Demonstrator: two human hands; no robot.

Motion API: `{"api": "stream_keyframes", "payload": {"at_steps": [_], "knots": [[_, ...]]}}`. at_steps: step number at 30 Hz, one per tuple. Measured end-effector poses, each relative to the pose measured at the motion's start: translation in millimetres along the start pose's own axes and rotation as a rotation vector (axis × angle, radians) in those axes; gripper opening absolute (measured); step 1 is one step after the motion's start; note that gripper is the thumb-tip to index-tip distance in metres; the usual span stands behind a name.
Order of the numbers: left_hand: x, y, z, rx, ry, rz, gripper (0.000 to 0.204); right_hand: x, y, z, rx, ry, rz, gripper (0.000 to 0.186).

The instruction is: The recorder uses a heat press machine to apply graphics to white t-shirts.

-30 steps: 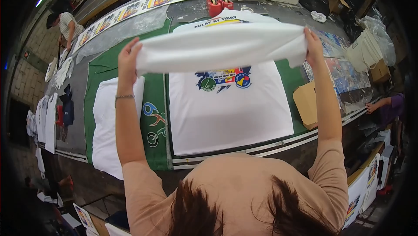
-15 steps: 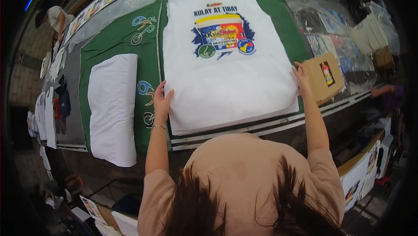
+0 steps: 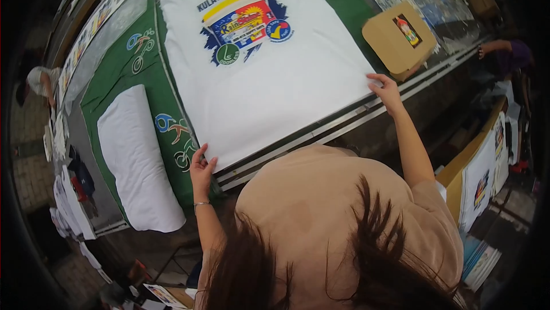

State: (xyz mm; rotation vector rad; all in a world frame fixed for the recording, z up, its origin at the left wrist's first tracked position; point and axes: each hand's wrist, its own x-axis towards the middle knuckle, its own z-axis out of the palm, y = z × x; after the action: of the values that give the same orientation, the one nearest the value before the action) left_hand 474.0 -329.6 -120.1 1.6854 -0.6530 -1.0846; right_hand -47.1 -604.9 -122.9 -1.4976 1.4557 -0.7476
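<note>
A white T-shirt (image 3: 286, 95) lies spread flat on the table, its chest printed with a colourful paint bucket. Its hem runs along the table's near edge, tilted up to the right. At the lower left corner of the shirt is my left hand (image 3: 201, 174), thumb and fingers apart, fingertips at the fabric's edge. My right hand (image 3: 387, 93) touches the lower right corner, index finger stretched over the cloth and thumb apart below it. Whether either hand lightly grips the hem cannot be made out.
A folded white cloth bundle (image 3: 137, 161) lies left on green printed fabric (image 3: 117, 72). To the right sits a brown cardboard piece (image 3: 381, 38) with a picture. Metal rails (image 3: 321, 136) edge the table. Another person's hand (image 3: 487, 48) is at the far right; another person (image 3: 43, 81) is far left.
The shirt's lower part, bunched and puffed before, now lies flat. My hands have moved to its bottom corners. The view has turned, so the shirt appears tilted and further left.
</note>
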Motion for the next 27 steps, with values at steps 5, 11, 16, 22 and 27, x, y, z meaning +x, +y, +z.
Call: {"api": "stream_keyframes", "payload": {"at_steps": [5,11,16,22,27], "knots": [[-5,-13,-21,0.188,-0.070,0.026,0.064,-13,27,5,-0.056,0.134,-0.033,0.031],[43,30,-16,0.647,0.047,0.241,0.056,-81,67,-18,-0.111,0.384,0.120,0.028],[89,78,156,0.600,-0.200,0.381,0.035,-171,117,-68,0.056,0.776,0.234,0.020],[18,90,395,0.699,-0.941,0.589,0.031,-344,227,-145,0.134,1.554,0.469,0.015],[-49,43,557,0.745,-1.427,0.416,0.034,-542,331,-148,0.039,2.248,0.902,0.009]]}}
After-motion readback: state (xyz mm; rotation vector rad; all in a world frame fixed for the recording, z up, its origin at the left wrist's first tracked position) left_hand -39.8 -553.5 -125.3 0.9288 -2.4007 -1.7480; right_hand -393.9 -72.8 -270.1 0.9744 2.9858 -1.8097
